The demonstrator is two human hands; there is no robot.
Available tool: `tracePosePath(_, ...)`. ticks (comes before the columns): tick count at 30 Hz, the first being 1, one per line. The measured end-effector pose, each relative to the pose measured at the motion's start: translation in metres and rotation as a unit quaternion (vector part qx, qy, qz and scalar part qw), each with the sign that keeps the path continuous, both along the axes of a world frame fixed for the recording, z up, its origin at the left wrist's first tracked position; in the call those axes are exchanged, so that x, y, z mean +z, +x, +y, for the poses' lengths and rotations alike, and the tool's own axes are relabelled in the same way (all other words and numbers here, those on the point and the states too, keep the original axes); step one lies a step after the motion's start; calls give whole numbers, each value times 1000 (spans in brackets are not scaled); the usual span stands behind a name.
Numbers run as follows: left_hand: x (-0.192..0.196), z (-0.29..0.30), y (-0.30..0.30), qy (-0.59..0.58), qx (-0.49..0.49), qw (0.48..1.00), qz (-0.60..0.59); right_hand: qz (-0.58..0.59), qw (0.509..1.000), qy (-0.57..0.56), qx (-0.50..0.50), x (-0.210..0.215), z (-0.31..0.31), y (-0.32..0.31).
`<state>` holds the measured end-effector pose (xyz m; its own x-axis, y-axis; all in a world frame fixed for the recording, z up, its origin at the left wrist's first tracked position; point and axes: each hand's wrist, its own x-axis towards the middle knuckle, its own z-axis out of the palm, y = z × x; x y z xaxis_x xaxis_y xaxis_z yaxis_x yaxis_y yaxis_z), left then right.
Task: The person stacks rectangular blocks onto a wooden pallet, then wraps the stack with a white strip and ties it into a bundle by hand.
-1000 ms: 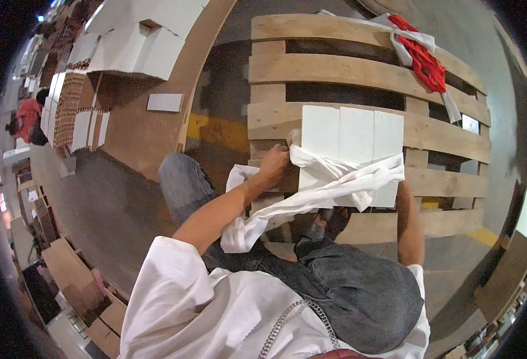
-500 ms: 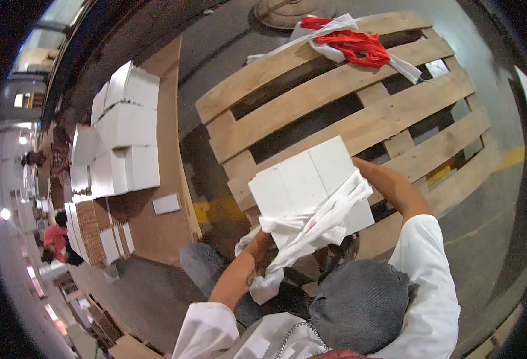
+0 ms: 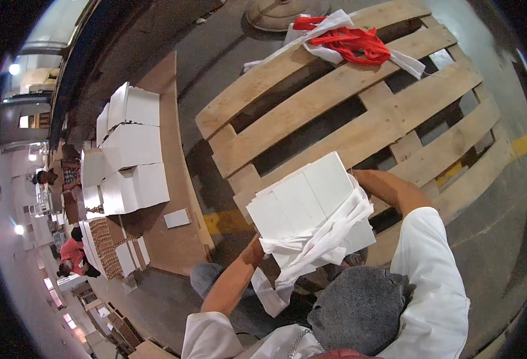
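Above my lap, both hands hold a thick stack of white cards (image 3: 293, 194), tilted with its broad face up. A white cloth strip (image 3: 335, 224) wraps the near part of the stack in bunched folds, and its loose tail (image 3: 270, 293) hangs beside my left forearm. My left hand (image 3: 257, 250) grips the stack's near left side, its fingers mostly hidden by cards and cloth. My right hand (image 3: 360, 178) is closed at the far right edge, with its fingers out of sight behind the stack.
A wooden pallet (image 3: 389, 110) lies ahead, with red cloth strips (image 3: 365, 49) and white ones across its far edge. At left, a brown board (image 3: 176, 143) carries several white card stacks (image 3: 134, 146). Beyond are a round metal base (image 3: 281, 13) and a person in red (image 3: 72, 254).
The whole view has shifted slightly. The stack stays in both hands. The cloth tail now hangs in a longer loop by my left forearm, and the cloth end left of that hand is out of sight.
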<state>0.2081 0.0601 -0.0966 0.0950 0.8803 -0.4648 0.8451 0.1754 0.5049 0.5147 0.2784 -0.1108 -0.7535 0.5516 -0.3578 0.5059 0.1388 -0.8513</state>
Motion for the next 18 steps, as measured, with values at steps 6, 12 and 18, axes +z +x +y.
tracePosePath(6, 1, -16, -7, -3, 16, 1000, 7, 4, 1000, -13, 22, -1, 3, -1)
tracePosePath(12, 2, -27, -8, -5, 22, 1000, 20, 1, 999, -20, 33, -1, 8, 5)
tracePosePath(18, 4, -45, -10, -2, 21, 999, 35, -3, 998, -26, 51, -1, 8, 7)
